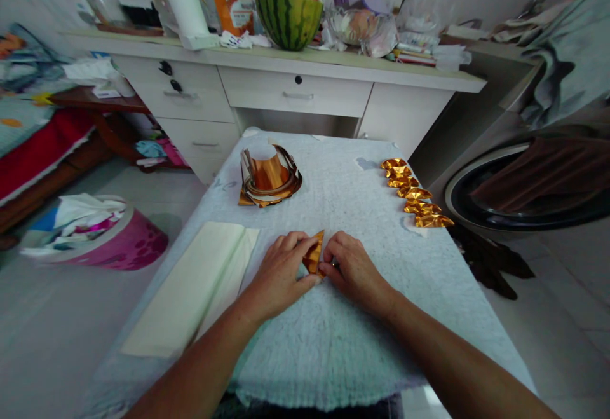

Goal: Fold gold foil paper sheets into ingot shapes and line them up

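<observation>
A small piece of shiny gold foil paper (313,256), partly folded, is between my hands on the cloth-covered table (362,349). My left hand (284,264) grips its left side, thumb at the lower edge and fingers at the top. At its right side my right hand (355,269) pinches the lower edge with bent fingers. Some of the foil is hidden by the fingers. Farther back on the left stands a curled stack of gold foil sheets (269,176). Several folded gold foil pieces (412,193) lie in a row along the table's right edge.
Cream folded paper (185,292) lies left of my left arm. Behind the table is a white counter (295,91) bearing a halved watermelon (288,20), a paper roll (183,2) and bags. A pink waste bin (138,241) stands at left, a front-loading washer (457,184) at right.
</observation>
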A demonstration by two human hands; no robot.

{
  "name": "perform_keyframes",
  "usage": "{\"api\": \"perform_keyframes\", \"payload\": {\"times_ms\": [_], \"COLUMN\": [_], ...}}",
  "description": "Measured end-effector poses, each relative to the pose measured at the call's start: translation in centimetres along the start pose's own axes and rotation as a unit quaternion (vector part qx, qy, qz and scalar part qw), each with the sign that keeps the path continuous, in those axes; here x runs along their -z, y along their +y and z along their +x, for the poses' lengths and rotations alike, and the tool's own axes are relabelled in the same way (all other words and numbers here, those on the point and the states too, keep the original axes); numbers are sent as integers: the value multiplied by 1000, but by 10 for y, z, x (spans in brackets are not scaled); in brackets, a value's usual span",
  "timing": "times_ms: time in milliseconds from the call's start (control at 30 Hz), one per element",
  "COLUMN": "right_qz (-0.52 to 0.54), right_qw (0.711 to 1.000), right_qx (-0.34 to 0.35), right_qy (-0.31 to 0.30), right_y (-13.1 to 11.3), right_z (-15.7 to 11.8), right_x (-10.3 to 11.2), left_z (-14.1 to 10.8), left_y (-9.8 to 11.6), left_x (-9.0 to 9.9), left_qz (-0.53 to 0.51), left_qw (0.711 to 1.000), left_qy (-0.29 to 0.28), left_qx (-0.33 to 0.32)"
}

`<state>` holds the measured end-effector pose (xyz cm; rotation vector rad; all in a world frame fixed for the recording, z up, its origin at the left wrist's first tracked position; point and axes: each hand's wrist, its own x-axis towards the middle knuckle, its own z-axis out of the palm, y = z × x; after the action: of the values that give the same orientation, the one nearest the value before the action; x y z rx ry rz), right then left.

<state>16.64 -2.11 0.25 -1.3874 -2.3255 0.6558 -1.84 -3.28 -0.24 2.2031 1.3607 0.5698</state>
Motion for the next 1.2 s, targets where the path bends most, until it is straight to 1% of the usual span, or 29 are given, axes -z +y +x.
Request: {"api": "perform_keyframes", "payload": {"times_ms": [133,367,567,633,767,900,1067,1200], "right_qz": [-12,-27,-43,-56,-73,-81,-79,-78], "right_qw": [1000,999,998,997,996,996,996,996], "right_qx": [5,25,44,44,43,37,36,34], "right_qy": [0,1,-10,-10,-13,-9,-8,-9], "right_y": [1,0,-3,-2,-1,-1,-1,-1], "right_z": [0,-2,-6,-6,-6,-7,-7,-7], "right_x": [-1,1,6,5,4,2,1,2], "left_z": [0,2,1,2,4,5,3,1], "left_y": [-2,-3,1,2,2,1,-2,-1], "left_x": [1,-5,-3,-2,-1,-1,0,1], "left_qz": [-17,-15,31,31,-7,-24,-33,-27], "left_qw": [1000,999,997,997,999,999,997,998], "left_qy": [6,45,68,61,30,32,21,16], "left_qx": [-5,0,-10,-24,-42,-33,-60,-56]}}
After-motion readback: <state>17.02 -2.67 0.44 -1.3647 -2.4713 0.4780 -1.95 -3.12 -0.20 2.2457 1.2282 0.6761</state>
